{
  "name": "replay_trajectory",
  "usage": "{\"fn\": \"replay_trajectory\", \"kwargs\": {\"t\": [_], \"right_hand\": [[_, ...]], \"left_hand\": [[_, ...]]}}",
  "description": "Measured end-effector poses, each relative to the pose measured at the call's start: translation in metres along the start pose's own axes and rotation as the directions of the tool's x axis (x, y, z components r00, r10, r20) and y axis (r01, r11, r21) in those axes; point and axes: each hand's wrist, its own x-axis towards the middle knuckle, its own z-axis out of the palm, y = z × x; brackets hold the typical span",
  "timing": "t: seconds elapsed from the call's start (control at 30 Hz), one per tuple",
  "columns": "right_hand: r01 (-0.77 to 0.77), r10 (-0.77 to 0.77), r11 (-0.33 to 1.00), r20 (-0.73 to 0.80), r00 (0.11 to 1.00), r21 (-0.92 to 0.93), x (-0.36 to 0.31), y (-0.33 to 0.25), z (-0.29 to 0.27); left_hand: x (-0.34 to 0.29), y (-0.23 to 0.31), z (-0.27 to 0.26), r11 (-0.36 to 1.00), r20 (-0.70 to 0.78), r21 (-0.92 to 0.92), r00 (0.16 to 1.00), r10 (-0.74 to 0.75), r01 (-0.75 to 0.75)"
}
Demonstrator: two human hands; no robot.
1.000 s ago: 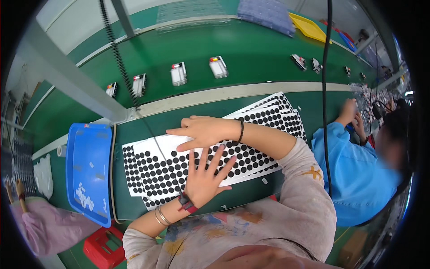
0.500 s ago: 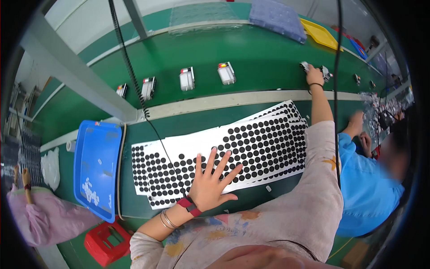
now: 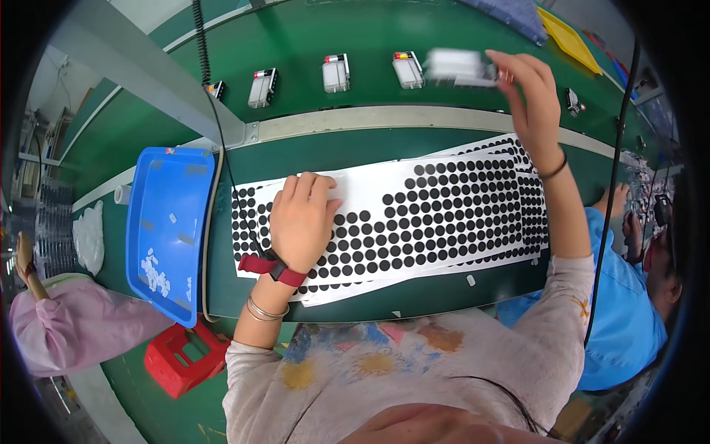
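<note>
Between the thumb and fingers of my right hand (image 3: 534,103) is a small white rectangular device (image 3: 457,68), held over the green far bench and blurred by motion. My left hand (image 3: 302,226) rests on the top sheet of black round stickers (image 3: 451,214), its fingers bent and drawn together near a bare white strip. Whatever the left fingertips may pinch is hidden. More sticker sheets lie fanned under the top one. Several similar devices, clear-and-white with red and yellow at one end, stand in a row on the far bench, such as this device (image 3: 336,72).
A blue tray (image 3: 174,203) with small white pieces stands left, beside a red stool (image 3: 181,359). A pale rail (image 3: 370,118) divides the benches. Cables hang at both sides. One co-worker in blue (image 3: 617,325) sits right, another in pink (image 3: 81,325) left. A yellow tray (image 3: 569,41) lies far right.
My right hand has come leftward along the far bench, lifting a device. The left hand, flat and spread before, has moved up the sheet and bent its fingers. The whole view has shifted.
</note>
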Motion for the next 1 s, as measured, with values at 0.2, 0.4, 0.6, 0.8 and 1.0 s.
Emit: {"fn": "replay_trajectory", "kwargs": {"t": [0.2,0.4,0.6,0.8,1.0], "right_hand": [[0.386,-0.391,0.900,-0.013,0.920,0.202,0.009,-0.088,0.006],[-0.522,0.360,-0.237,0.573,0.737,0.820,-0.025,-0.135,0.058],[-0.553,0.187,-0.691,0.854,0.485,0.466,-0.043,-0.142,0.086],[-0.531,0.130,-0.743,0.867,0.481,0.406,-0.051,-0.141,0.090],[-0.549,0.122,-0.724,0.861,0.494,0.418,-0.047,-0.145,0.087]], "left_hand": [[-0.016,-0.022,0.000,0.982,0.019,-0.188,1.000,0.002,0.002],[-0.015,-0.032,0.010,0.957,0.024,-0.288,0.999,0.031,-0.023],[-0.019,-0.032,0.009,0.958,0.009,-0.285,1.000,-0.016,0.018],[-0.019,-0.030,0.004,0.953,-0.050,-0.297,0.998,0.049,-0.062],[-0.016,-0.033,0.001,0.938,0.049,-0.347,0.998,0.025,-0.007]]}}
